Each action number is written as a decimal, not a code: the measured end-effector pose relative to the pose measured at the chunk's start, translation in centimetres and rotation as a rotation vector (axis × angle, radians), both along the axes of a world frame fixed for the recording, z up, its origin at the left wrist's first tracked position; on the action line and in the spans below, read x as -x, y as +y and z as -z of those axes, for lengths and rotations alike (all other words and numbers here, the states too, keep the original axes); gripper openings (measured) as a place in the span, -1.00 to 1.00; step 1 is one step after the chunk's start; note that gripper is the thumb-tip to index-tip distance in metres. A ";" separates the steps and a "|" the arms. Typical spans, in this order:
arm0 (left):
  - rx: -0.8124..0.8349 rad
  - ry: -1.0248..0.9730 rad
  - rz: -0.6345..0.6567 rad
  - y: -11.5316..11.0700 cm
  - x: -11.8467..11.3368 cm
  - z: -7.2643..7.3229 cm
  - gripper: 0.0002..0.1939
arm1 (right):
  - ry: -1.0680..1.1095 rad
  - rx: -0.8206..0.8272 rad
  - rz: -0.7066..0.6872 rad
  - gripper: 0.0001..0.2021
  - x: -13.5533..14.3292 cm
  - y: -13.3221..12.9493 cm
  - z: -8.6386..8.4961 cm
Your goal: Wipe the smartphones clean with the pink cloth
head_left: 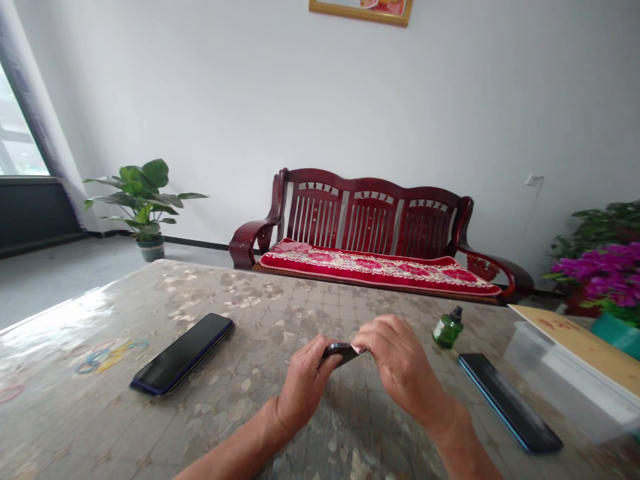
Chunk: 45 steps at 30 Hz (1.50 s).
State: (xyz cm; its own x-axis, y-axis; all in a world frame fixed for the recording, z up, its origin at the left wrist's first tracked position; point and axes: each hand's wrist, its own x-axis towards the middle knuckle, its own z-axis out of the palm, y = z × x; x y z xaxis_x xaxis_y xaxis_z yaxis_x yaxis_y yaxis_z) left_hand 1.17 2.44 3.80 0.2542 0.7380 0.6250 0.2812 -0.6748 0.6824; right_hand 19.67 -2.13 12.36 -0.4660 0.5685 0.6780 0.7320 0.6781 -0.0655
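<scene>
Above the table's middle, my left hand is closed round one end of a dark phone, which is seen nearly edge-on and tilted. My right hand has its fingers bent together at the phone's other end. Between those fingers shows a small pale scrap, perhaps tissue or cloth, pressed against the phone's edge. The right hand's fingers partly hide that end. Left of my hands lies a black phone, screen up. A blue-edged phone lies to the right, also screen up.
A green bottle with a black cap stands beyond my right hand. At the right edge sits a clear plastic box with a tan folder on top. Loose coloured rubber bands lie at left. A wooden bench stands behind the patterned table.
</scene>
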 end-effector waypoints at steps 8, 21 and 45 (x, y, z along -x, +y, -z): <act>-0.012 0.003 0.006 0.0 0.0 0.0 -0.79 | -0.026 -0.035 -0.025 -0.71 -0.4 0.0 -0.1; -0.012 0.005 -0.004 0.0 0.0 -0.4 -0.80 | -0.064 -0.147 -0.007 -0.70 -0.5 -0.1 0.2; 0.014 0.034 0.027 -0.2 0.0 -0.5 -0.78 | 0.058 -0.076 -0.016 -0.72 0.0 0.1 0.7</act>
